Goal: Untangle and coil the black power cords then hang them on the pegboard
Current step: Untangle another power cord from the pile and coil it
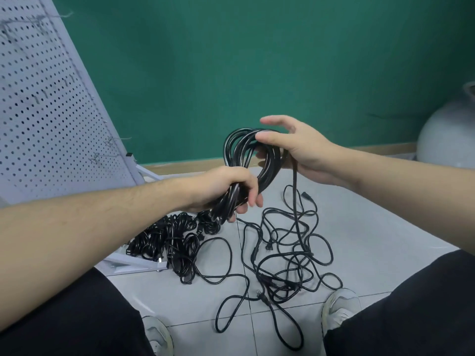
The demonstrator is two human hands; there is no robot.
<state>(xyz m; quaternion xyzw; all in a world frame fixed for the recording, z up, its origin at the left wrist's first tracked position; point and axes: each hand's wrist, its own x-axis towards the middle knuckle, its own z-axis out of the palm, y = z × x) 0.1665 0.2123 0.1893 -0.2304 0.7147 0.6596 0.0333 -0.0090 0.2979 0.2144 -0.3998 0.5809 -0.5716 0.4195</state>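
A coil of black power cord (237,150) is held upright between both hands. My left hand (223,187) grips the lower part of the coil, fingers wrapped round the loops. My right hand (295,147) holds the top of the coil with thumb and lower fingers, its index finger stretched out above. The cord's loose end runs down from my right hand into a tangle of black cords (288,255) on the tiled floor. The white pegboard (51,104) leans at the left with several wire hooks on it.
A heap of bundled black cords (169,240) lies on the floor by the pegboard's white foot (128,263). A grey round vase (447,134) stands at the right by the green wall. My knees and grey shoes (339,307) frame the floor.
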